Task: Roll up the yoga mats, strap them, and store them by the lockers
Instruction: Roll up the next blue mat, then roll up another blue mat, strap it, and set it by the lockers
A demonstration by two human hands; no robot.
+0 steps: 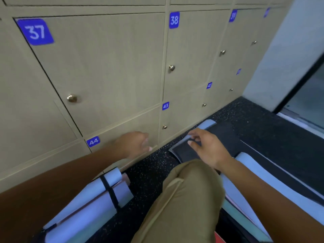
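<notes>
Locker numbering, white numerals on blue rounded plates, each at the upper left corner of a tan locker door:
- "37" plate (35,31), upper row, largest in view.
- "38" plate (174,20), right of 37, same row.
- "39" plate (233,15), further right of 38; blurred, reading likely.
- "44" plate (93,141), lower row, below 37.
- "43" plate (165,106), lower row, below 38.
- "42" plate (209,85), right of 43; small, faint.
- Two more blue plates beyond 39 and 42: unreadable.
</notes>
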